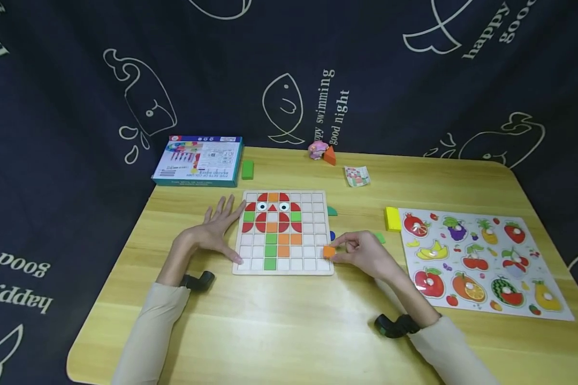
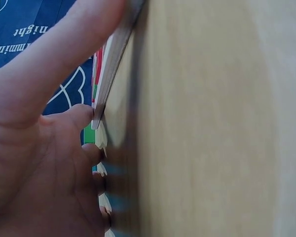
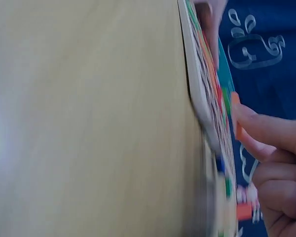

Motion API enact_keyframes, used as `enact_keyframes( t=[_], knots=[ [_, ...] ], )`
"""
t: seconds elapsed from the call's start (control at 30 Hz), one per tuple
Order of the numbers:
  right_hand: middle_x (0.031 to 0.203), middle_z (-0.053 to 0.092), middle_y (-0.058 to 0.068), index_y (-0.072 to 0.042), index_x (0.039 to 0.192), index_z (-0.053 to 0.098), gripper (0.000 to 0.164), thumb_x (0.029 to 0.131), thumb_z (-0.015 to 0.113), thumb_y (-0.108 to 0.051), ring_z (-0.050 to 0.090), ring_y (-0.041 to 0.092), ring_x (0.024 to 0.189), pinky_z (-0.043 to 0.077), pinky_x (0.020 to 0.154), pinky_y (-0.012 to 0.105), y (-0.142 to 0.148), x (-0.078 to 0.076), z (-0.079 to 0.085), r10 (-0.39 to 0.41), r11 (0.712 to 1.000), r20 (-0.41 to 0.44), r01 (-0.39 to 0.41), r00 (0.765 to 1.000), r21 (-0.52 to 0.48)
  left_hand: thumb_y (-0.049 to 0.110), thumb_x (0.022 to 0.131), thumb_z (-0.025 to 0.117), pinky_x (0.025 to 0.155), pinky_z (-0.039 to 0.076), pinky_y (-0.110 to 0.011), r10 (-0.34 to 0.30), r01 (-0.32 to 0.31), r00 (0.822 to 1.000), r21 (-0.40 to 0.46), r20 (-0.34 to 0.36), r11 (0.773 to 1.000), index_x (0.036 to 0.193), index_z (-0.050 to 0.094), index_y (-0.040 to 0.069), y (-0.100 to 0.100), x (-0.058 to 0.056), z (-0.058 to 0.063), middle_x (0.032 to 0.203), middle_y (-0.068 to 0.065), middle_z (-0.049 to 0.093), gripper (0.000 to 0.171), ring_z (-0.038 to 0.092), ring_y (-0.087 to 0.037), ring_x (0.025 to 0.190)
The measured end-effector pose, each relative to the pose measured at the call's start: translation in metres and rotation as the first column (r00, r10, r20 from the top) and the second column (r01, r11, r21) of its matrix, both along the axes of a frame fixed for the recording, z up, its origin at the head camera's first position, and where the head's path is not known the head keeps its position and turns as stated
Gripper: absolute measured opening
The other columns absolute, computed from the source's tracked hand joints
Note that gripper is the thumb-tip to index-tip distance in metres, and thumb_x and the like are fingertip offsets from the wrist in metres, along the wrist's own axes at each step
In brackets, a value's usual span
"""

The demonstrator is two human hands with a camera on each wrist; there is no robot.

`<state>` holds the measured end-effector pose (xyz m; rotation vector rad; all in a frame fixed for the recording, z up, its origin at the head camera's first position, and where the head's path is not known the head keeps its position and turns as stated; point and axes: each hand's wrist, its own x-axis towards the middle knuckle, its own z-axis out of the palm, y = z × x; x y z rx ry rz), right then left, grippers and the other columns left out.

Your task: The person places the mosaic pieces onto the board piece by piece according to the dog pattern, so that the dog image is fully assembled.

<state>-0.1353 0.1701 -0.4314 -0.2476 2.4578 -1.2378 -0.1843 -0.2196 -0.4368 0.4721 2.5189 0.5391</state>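
A white grid board (image 1: 310, 262) lies on the table with red, green and orange tiles forming a figure with two round eyes (image 1: 284, 206). My left hand (image 1: 212, 230) rests at the board's left side, fingers spread, thumb at the lower left corner and index finger at the upper left edge. Between thumb and fingertips my right hand (image 1: 366, 254) pinches an orange square tile (image 1: 329, 251), over the board's right edge. The right wrist view shows that orange tile (image 3: 236, 116) raised above the board and seen nearly edge-on.
Right of the board lie a blue piece (image 1: 332, 235), green pieces (image 1: 332, 211) and a yellow block (image 1: 392, 219) beside a fruit puzzle (image 1: 491, 256). Behind are a box (image 1: 199, 160), a green block (image 1: 248, 170), a picture card (image 1: 357, 176), an orange triangle (image 1: 330, 155) and a pink figure (image 1: 317, 149).
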Motion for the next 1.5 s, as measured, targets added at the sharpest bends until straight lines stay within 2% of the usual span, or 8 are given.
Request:
enact_keyframes(
  t=[0.23, 0.4, 0.57, 0.73, 1.2, 1.3, 1.4, 1.5],
  knots=[
    [0.052, 0.035, -0.004, -0.014, 0.094, 0.077, 0.021, 0.075, 0.083, -0.019, 0.028, 0.01, 0.049, 0.023, 0.045, 0.019, -0.053, -0.006, 0.001, -0.013, 1.0, -0.042, 0.012, 0.999, -0.026, 0.064, 0.05, 0.085, 0.118, -0.012, -0.062, 0.0, 0.0, 1.0, -0.014, 0.005, 1.0, 0.156, -0.007, 0.025, 0.0, 0.0, 0.001, 0.16, -0.012, -0.026, 0.146, -0.027, -0.036, 0.147],
    [0.047, 0.038, -0.003, -0.015, 0.091, 0.079, 0.021, 0.072, 0.085, -0.015, 0.028, 0.01, 0.043, 0.021, 0.041, 0.02, -0.068, -0.009, -0.004, -0.032, 0.999, -0.049, 0.032, 0.998, -0.016, 0.064, 0.051, 0.086, 0.118, -0.012, -0.062, 0.009, -0.009, 1.0, -0.008, 0.001, 1.0, 0.156, -0.006, 0.025, 0.0, -0.001, 0.001, 0.16, -0.012, -0.025, 0.145, -0.026, -0.036, 0.147],
    [0.046, 0.037, -0.003, -0.018, 0.087, 0.079, 0.017, 0.071, 0.086, -0.016, 0.029, 0.011, 0.043, 0.021, 0.043, 0.02, -0.067, -0.009, -0.006, -0.047, 0.998, -0.029, 0.046, 0.998, -0.03, 0.064, 0.05, 0.086, 0.118, -0.012, -0.062, 0.004, -0.004, 1.0, -0.007, 0.001, 1.0, 0.156, -0.006, 0.025, 0.001, 0.001, 0.0, 0.16, -0.013, -0.024, 0.145, -0.026, -0.036, 0.147],
    [0.045, 0.038, -0.004, -0.016, 0.084, 0.08, 0.014, 0.072, 0.085, -0.018, 0.029, 0.01, 0.043, 0.021, 0.042, 0.019, -0.066, -0.013, -0.01, -0.014, 0.998, -0.054, 0.01, 0.998, -0.069, 0.064, 0.05, 0.086, 0.119, -0.012, -0.062, 0.006, -0.006, 1.0, 0.009, -0.007, 1.0, 0.156, -0.005, 0.026, 0.004, 0.001, 0.0, 0.16, -0.013, -0.024, 0.145, -0.025, -0.036, 0.147],
    [0.046, 0.034, -0.004, -0.015, 0.093, 0.079, 0.021, 0.073, 0.084, -0.013, 0.024, 0.011, 0.046, 0.02, 0.044, 0.018, -0.066, -0.016, -0.013, 0.079, 0.993, -0.01, -0.08, 0.997, -0.086, 0.064, 0.051, 0.085, 0.118, -0.011, -0.063, 0.003, -0.003, 1.0, 0.0, -0.009, 1.0, 0.156, -0.007, 0.027, 0.001, 0.0, -0.003, 0.16, -0.013, -0.024, 0.145, -0.025, -0.037, 0.147],
    [0.049, 0.033, -0.004, -0.017, 0.099, 0.078, 0.025, 0.074, 0.083, -0.015, 0.026, 0.011, 0.048, 0.021, 0.045, 0.018, -0.061, -0.017, -0.009, 0.093, 0.992, -0.006, -0.093, 0.996, -0.084, 0.065, 0.051, 0.085, 0.118, -0.011, -0.062, 0.0, 0.0, 1.0, -0.003, -0.012, 1.0, 0.156, -0.007, 0.027, 0.0, -0.001, -0.004, 0.16, -0.013, -0.025, 0.145, -0.026, -0.037, 0.147],
    [0.052, 0.034, -0.003, -0.018, 0.108, 0.075, 0.03, 0.079, 0.08, -0.02, 0.028, 0.011, 0.048, 0.021, 0.044, 0.018, -0.043, -0.018, -0.001, 0.061, 0.996, -0.049, -0.064, 0.997, -0.056, 0.065, 0.051, 0.085, 0.118, -0.011, -0.063, -0.003, 0.003, 1.0, 0.003, -0.014, 1.0, 0.156, -0.007, 0.027, 0.0, -0.002, -0.005, 0.16, -0.013, -0.024, 0.145, -0.026, -0.037, 0.147],
    [0.054, 0.037, -0.002, -0.016, 0.115, 0.072, 0.033, 0.083, 0.077, -0.023, 0.029, 0.011, 0.047, 0.023, 0.042, 0.018, -0.015, -0.018, 0.007, -0.03, 0.999, -0.136, 0.033, 0.99, 0.015, 0.065, 0.051, 0.085, 0.118, -0.011, -0.063, -0.001, 0.001, 1.0, 0.001, -0.014, 1.0, 0.156, -0.006, 0.026, 0.0, -0.001, -0.004, 0.16, -0.013, -0.024, 0.144, -0.025, -0.037, 0.147]
  ],
)
